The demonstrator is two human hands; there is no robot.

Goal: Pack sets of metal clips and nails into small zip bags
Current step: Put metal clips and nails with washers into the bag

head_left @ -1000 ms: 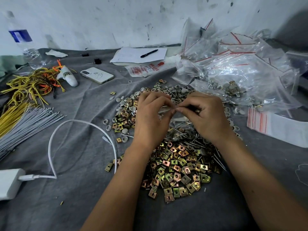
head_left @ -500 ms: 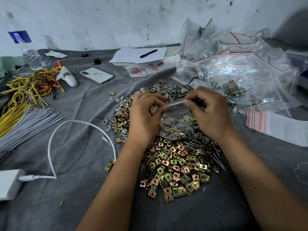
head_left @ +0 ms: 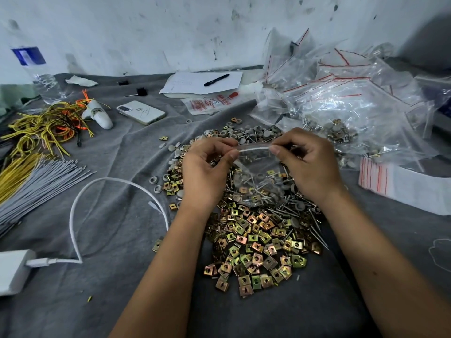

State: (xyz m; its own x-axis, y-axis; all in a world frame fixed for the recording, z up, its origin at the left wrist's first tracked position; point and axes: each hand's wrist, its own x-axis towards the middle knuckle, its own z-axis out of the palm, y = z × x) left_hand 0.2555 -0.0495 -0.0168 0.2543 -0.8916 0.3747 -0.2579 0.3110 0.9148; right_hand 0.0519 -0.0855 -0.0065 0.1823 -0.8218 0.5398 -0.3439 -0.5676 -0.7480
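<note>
Grey cloth (head_left: pixel 102 289) is covering the whole work surface, running back to a scuffed white wall (head_left: pixel 146 32); a big heap of clear zip bags with red seal lines (head_left: pixel 341 98) is piling up at the far right, some of them already holding hardware; a stack of flat unused bags (head_left: pixel 402 186) is lying just in front of that heap at the right edge; a spread of gold-toned square metal clips (head_left: pixel 253 247) is lying in the middle, directly below the hands, with nails (head_left: pixel 314 228) mixing in along its right side and grey round caps (head_left: pixel 246 135) scattering along its far edge; grey and yellow ties (head_left: pixel 31 179) are fanning out at the left; a white cable (head_left: pixel 80 203) is looping from a white charger block (head_left: pixel 12 272) at the near left; a sheet of paper (head_left: pixel 200 81) with a black pen (head_left: pixel 216 80) on it is sitting near the wall; a white phone (head_left: pixel 141 112) is lying face down left of centre; a water bottle (head_left: pixel 39 74) is standing at the far left; the small zip bag (head_left: pixel 256 172) is hanging above the clip pile, holding a few clips and nails at its bottom; the left hand (head_left: pixel 207 174) is pinching the left end of its top strip between thumb and fingers; the right hand (head_left: pixel 310 162) is pinching the right end the same way, so the strip is stretching taut between them.
</note>
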